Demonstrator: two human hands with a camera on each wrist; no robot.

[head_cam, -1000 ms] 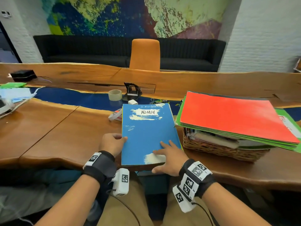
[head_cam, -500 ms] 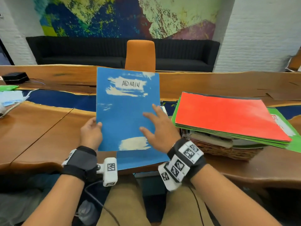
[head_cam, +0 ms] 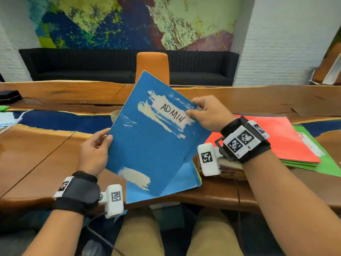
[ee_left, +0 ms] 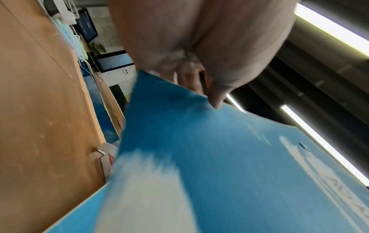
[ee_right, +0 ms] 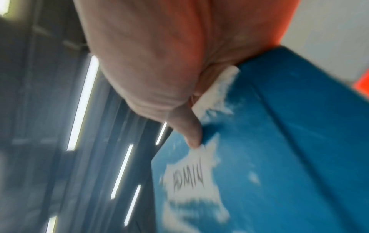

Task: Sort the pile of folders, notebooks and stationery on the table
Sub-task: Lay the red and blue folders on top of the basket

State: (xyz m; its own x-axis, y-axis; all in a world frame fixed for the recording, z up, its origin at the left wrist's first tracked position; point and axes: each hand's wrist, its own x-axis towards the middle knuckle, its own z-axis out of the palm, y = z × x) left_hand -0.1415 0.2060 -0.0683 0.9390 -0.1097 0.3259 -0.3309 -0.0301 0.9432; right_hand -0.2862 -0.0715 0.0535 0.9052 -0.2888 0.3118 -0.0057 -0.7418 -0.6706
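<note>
Hands: both grip one blue card folder (head_cam: 147,145) marked "ADMIN" on a torn white patch, raised and tilted above the wooden tabletop (head_cam: 36,154).
Left hand (head_cam: 94,154): thumb on the folder's front at its left edge, fingers curled behind; the left wrist view shows the thumb (ee_left: 216,97) pressed on the blue cover.
Right hand (head_cam: 208,113): pinches the folder's upper right corner beside the label; the right wrist view, blurred, shows the thumb (ee_right: 189,130) on the front face.
Folder position: tipped clockwise, its lower corner over the tabletop's near edge; whether that corner touches the wood cannot be told.
Right of the folder: a stack of flat folders, red one (head_cam: 267,137) on top and green ones (head_cam: 328,163) beneath, resting on a woven wicker basket (head_cam: 230,172).
Behind the folder: an orange chair back (head_cam: 153,65), then a long black sofa (head_cam: 83,65).
</note>
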